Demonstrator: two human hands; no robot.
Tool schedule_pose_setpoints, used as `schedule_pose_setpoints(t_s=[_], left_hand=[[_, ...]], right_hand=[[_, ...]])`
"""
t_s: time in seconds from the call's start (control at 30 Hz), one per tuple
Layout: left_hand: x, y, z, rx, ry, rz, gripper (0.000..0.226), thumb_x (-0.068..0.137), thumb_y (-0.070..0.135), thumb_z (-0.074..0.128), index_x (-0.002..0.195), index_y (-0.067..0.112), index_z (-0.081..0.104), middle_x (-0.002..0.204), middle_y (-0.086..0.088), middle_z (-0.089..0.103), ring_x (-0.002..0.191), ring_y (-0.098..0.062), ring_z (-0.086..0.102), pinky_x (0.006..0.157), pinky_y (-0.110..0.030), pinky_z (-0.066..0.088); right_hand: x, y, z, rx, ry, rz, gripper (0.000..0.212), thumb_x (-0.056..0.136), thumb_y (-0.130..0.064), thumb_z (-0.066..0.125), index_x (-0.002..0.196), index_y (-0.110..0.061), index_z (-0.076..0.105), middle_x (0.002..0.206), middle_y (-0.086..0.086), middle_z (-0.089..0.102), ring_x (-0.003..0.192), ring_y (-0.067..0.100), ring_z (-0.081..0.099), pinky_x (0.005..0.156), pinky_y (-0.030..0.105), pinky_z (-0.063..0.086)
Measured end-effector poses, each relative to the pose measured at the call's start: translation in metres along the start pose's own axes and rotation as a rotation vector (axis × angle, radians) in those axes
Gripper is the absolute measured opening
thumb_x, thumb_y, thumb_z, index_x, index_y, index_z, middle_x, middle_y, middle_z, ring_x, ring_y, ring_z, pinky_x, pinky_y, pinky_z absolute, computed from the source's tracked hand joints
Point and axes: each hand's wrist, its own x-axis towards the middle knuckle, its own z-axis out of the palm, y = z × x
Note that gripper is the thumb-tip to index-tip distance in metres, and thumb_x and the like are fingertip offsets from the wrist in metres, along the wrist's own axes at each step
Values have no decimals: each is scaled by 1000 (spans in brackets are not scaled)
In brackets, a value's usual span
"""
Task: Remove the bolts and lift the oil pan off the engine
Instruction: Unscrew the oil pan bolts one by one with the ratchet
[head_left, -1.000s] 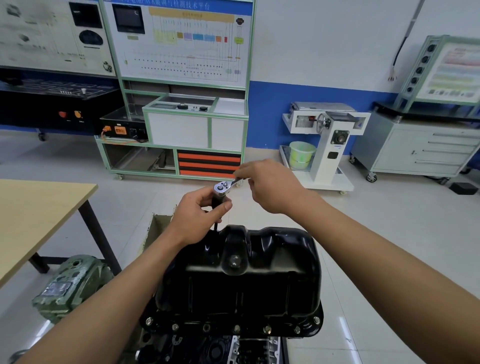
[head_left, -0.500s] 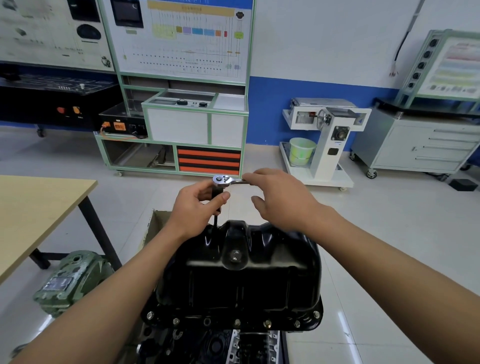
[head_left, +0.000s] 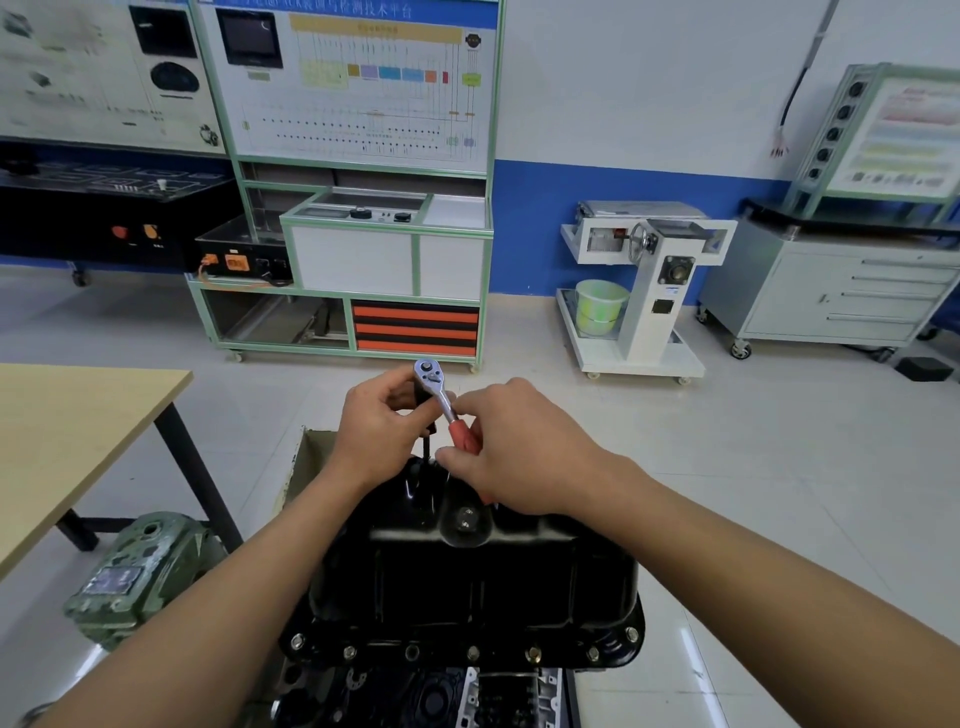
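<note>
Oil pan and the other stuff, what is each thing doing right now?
Oil pan: seated on the engine.
Near-flange bolts: several in place.
Ratchet: on an extension bar at the pan's far edge.
Left hand: grips the extension bar.
Right hand: grips the ratchet's red handle.
Cabinet drawers: closed.

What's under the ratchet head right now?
A black extension drops from the ratchet toward the far edge of the oil pan, gripped by the left hand. Its tip and any bolt there are hidden behind the pan.

Pale wooden bench (head_left: 78, 431) at left, green metal casting (head_left: 140, 571) on floor beside. Pale green bucket (head_left: 600, 306) on white wheeled stand (head_left: 647, 301).
</note>
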Motion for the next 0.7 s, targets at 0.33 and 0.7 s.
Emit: schedule_pose_setpoints(t_s=[0.33, 0.7], left_hand=[[1, -3, -4, 108, -110, -13, 23, 91, 16, 76, 96, 38, 73, 85, -10, 71, 78, -35, 67, 74, -54, 60], [0, 0, -1, 73, -114, -25, 22, 100, 8, 62, 107, 27, 70, 94, -7, 75, 84, -22, 72, 72, -34, 62]], right_hand=[[19, 31, -26, -348, 27, 79, 21, 91, -11, 56, 93, -29, 68, 82, -1, 61, 84, 29, 58, 62, 33, 42], [43, 50, -16, -251, 82, 16, 50, 91, -2, 49, 135, -24, 58, 129, -4, 61, 115, 26, 56, 90, 41, 52]])
